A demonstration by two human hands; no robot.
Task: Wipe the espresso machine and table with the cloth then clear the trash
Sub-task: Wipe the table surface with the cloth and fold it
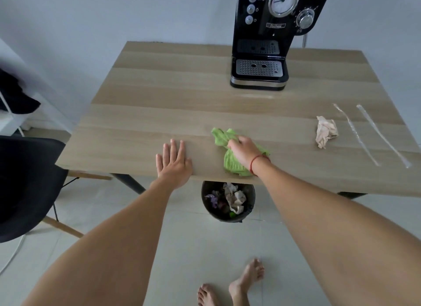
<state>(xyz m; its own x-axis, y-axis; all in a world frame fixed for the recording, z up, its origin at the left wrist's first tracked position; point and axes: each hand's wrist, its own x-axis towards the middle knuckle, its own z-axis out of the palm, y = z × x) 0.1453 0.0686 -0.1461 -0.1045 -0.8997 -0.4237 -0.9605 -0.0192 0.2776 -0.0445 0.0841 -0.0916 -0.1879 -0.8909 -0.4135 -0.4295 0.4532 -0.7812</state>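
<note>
While our right hand (245, 152) bunches the green cloth (230, 161) at the counter's (159, 96) six o'clock edge, our left hand (174, 162) lies spread flat. Sweeping toward three o'clock could knock the crumpled paper (326, 131) and plastic strips (355, 132) off, missing the bin (227, 202).

A single head-mounted wide-angle camera looked forward and steeply down from above the near edge of the table (159, 96). The tabletop filled the middle of the frame, with the espresso machine (268, 39) at the far right against the wall. The near floor, a bin (227, 201) under the table edge and the person's feet lay at the bottom. Straight edges bowed toward the frame borders.
</note>
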